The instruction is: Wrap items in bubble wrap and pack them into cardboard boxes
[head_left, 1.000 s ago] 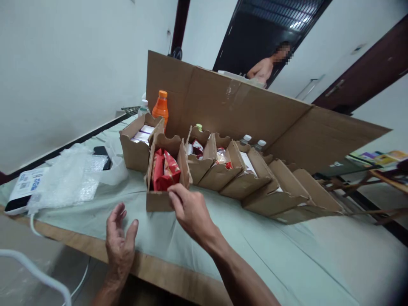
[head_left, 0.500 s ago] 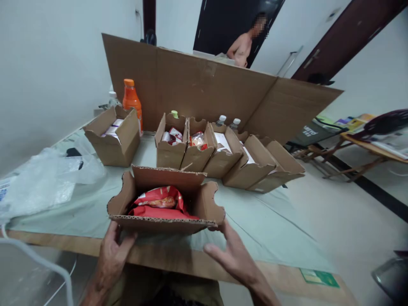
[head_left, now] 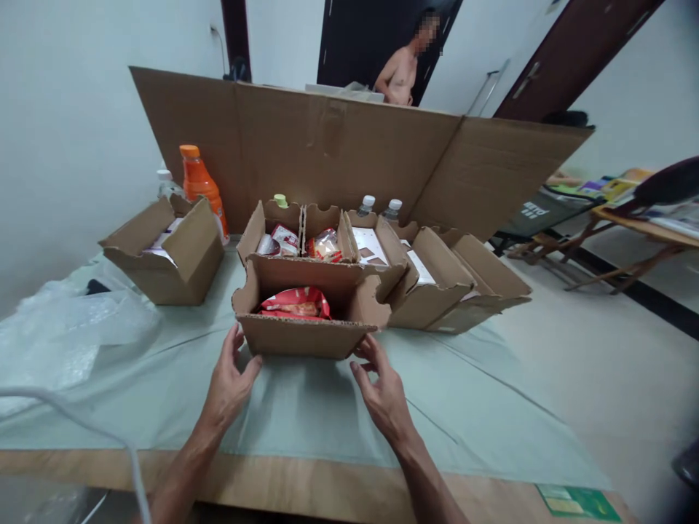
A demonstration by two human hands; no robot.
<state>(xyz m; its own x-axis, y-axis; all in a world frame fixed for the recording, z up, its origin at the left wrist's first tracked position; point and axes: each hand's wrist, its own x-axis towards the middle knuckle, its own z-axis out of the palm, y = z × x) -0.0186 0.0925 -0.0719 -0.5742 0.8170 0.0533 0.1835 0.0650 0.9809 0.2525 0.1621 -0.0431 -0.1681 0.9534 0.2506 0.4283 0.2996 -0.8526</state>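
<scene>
An open-topped cardboard box (head_left: 300, 339) holds red printed food packets (head_left: 300, 301) and stands in front of a row of similar boxes. My left hand (head_left: 232, 382) is at its lower left corner, fingers along the side and thumb near the front wall. At the lower right corner, my right hand (head_left: 382, 386) curls its fingers against the box, thumb apart from the front. Part of the fingers of both hands is hidden by the box.
Behind stand several cardboard boxes (head_left: 437, 291) with packets and white cartons. To the left are another box (head_left: 180, 276), an orange bottle (head_left: 202, 185) and clear plastic wrap (head_left: 103, 327). A tall cardboard panel (head_left: 349, 153) closes off the back, with a person (head_left: 401, 73) beyond it.
Both hands have moved forward with the box of red packets, away from the table's front edge and up against the row of boxes. The camera view has shifted slightly.
</scene>
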